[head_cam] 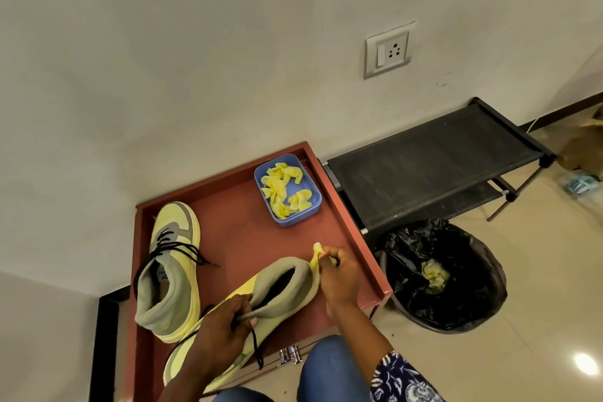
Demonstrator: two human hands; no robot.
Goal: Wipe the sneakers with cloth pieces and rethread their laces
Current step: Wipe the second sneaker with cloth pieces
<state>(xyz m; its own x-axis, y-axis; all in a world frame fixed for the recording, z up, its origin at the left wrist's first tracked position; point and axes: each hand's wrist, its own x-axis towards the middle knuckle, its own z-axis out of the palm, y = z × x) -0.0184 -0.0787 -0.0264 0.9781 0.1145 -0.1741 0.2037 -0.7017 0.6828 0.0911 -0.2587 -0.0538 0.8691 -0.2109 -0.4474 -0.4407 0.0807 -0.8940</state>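
From the head view, our left hand [217, 333] grips the near sneaker [261, 300] by its soft grey collar over the red tray [355, 238], and our right hand [337, 274] pinches a yellow cloth piece [316, 263] against the heel. We judge the sneaker light and padded with a stiffer sole, best held at the collar; the cloth is limp and thin.

Box [311, 205] R of sneaker [173, 258].

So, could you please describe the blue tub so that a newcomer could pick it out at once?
Start at the reddish-brown tray against the wall. In its far right corner sits the blue tub, a small rounded rectangular container. Unlike the sneakers beside it, it holds loose yellow cloth pieces.
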